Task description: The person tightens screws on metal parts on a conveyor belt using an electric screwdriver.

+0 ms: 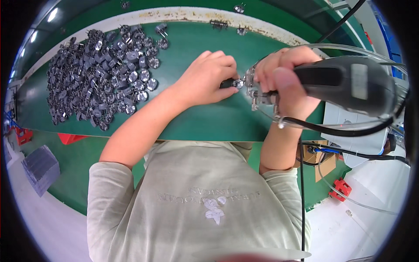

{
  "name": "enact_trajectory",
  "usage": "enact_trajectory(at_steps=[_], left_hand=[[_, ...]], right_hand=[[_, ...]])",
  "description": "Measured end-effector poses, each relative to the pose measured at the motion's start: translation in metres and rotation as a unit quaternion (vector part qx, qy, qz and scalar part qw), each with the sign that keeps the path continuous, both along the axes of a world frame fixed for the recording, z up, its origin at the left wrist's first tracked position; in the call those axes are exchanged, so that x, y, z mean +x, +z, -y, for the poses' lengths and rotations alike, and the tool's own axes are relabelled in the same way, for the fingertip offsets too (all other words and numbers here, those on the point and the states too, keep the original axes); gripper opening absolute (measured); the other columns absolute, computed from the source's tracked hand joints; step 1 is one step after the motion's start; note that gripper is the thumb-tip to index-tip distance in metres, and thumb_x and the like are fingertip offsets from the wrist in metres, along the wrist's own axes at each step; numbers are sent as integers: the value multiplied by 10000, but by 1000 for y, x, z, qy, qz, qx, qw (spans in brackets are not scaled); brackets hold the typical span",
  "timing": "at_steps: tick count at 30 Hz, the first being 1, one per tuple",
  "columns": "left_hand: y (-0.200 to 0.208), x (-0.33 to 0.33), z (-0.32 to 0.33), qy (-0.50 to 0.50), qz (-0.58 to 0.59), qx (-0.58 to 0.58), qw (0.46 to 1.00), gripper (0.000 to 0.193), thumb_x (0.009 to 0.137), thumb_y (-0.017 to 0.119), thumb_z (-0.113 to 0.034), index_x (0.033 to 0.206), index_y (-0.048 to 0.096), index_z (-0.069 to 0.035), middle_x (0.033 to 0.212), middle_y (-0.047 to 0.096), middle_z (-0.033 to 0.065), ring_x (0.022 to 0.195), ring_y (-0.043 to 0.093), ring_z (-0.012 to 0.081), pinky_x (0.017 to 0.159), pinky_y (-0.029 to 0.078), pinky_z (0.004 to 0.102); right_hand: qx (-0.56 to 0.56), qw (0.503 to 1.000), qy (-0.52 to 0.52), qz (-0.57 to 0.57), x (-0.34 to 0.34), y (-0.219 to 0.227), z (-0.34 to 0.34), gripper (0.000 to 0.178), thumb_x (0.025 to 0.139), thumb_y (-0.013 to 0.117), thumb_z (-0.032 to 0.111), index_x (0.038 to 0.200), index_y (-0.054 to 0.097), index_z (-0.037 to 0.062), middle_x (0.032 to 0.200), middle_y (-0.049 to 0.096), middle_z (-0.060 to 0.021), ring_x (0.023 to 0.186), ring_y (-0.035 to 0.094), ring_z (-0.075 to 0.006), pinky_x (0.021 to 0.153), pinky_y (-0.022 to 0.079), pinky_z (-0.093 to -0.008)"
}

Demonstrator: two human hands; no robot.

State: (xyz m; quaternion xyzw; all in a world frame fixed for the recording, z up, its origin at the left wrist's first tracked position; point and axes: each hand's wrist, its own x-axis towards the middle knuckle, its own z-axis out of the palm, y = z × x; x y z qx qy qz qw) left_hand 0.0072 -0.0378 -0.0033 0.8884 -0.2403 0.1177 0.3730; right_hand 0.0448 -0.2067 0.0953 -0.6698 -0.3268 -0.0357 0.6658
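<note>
My left hand [206,79] is closed on a small dark round part [228,83] with a shiny face, held low over the green work table [198,124]. My right hand [289,81] wraps round the front of a dark grey electric screwdriver [351,83], which lies nearly level. Its metal nose [252,83] points left and meets, or nearly meets, the part; contact cannot be made out. Left of my hands lies a large pile of similar dark round parts [102,76], several showing shiny faces and metal pins.
A clear hose [345,46] and a black cable [345,132] run from the screwdriver to the right. A pale raised rim [187,15] borders the table's far side, with a few loose parts [241,31] near it. Right of the table are a grey-white bin [345,118] and a cardboard box [325,168].
</note>
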Motion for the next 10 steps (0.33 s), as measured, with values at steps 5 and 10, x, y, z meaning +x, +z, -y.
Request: enact_trajectory(at_steps=[5,10], left_hand=[[-1,-5,-1,-2,-22,10,1000,268,712,773,-205,929,684,-76,925,587,35,922,555,243,807,423,366],[3,-4,-2,-2,-41,-3,999,412,681,803,-255,1037,670,-96,985,586,55,947,557,238,844,423,370]], right_hand=[[150,979,130,-33,-3,-1,10,235,831,712,93,862,486,36,643,526,-62,537,511,-165,537,468,-335],[145,954,260,26,6,23,41,358,834,765,225,961,480,49,699,561,-84,602,576,-203,628,532,-378]])
